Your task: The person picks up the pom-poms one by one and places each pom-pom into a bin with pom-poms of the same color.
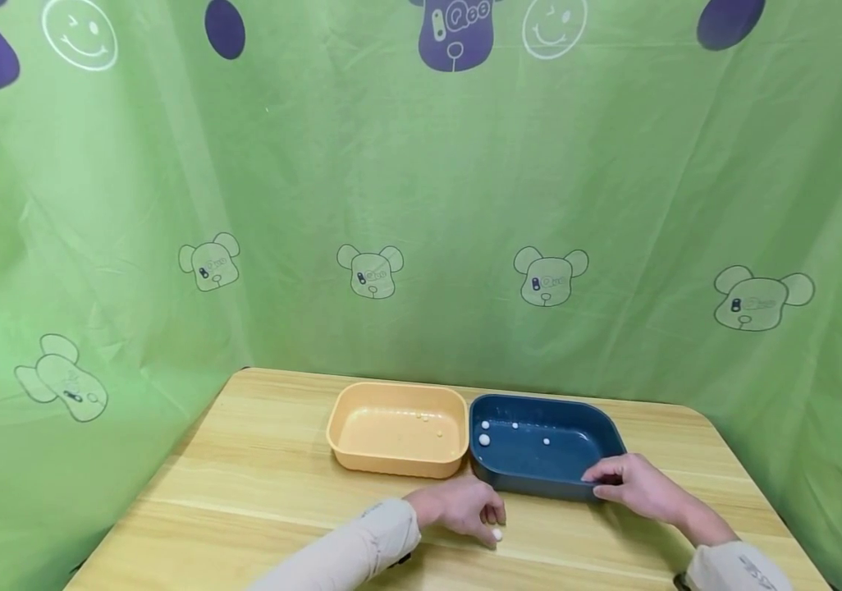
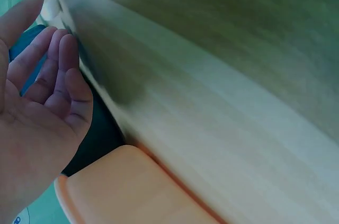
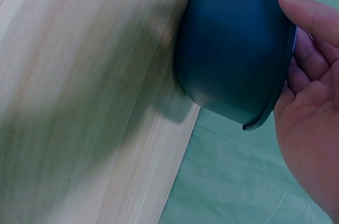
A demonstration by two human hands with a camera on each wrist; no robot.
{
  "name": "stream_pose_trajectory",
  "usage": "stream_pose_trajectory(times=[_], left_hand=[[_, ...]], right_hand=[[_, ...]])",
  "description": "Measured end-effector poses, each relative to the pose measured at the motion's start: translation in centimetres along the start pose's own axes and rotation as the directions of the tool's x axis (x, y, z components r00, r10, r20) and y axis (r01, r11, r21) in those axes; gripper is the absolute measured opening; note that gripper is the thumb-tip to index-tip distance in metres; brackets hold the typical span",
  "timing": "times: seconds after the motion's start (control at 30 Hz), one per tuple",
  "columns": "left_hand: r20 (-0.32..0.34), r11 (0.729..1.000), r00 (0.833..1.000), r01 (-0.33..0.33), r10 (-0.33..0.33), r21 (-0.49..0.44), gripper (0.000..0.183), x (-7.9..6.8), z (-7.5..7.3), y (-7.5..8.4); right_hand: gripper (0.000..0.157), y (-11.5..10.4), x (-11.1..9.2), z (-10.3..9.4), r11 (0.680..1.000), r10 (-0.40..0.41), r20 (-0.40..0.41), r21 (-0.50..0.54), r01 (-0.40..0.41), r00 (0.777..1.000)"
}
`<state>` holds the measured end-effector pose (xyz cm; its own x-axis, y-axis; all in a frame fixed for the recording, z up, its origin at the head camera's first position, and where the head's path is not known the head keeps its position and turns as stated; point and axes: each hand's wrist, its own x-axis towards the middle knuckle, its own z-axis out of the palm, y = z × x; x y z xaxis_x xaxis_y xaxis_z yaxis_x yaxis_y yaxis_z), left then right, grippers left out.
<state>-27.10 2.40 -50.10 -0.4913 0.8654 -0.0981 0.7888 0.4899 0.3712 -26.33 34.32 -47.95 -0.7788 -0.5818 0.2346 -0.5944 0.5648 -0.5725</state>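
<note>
My left hand (image 1: 465, 507) is low over the table in front of the two bins. A small white ball (image 1: 497, 534) lies by the tips of its thumb and bent fingers; in the left wrist view a gap shows between thumb and fingertips, with the ball (image 2: 51, 9) there. My right hand (image 1: 638, 488) grips the near right rim of a dark blue bin (image 1: 539, 484), thumb outside and fingers inside, as the right wrist view shows. Inside the blue bin are several white balls of differing size, the largest ball (image 1: 484, 440) at its left.
Left of the blue bin, close against it, stands a light orange bin (image 1: 399, 465) with several tiny pale balls (image 1: 439, 433) in it. Both rest toward the back of a wood-grain table (image 1: 244, 468). A green printed curtain (image 1: 450, 180) hangs behind and at the sides.
</note>
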Motion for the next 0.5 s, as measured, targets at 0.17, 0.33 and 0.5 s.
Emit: stream_pose_trajectory(times=[0.17,0.33,0.5], left_hand=[[-0.011,1.000,1.000,-0.003,0.003,0.027,0.020,0.18,0.30,-0.08],[-0.013,0.999,1.000,-0.001,0.002,0.044,0.018,0.30,0.27,-0.03],[-0.007,0.997,1.000,-0.005,0.005,0.072,0.017,0.49,0.25,-0.05]], right_hand=[[0.012,-0.05,-0.01,-0.03,1.000,0.003,0.000,-0.003,-0.003,1.000],[0.012,-0.06,-0.04,-0.03,1.000,0.010,0.003,0.002,-0.010,1.000],[0.012,-0.09,-0.02,-0.07,1.000,0.004,0.004,0.003,-0.004,1.000]])
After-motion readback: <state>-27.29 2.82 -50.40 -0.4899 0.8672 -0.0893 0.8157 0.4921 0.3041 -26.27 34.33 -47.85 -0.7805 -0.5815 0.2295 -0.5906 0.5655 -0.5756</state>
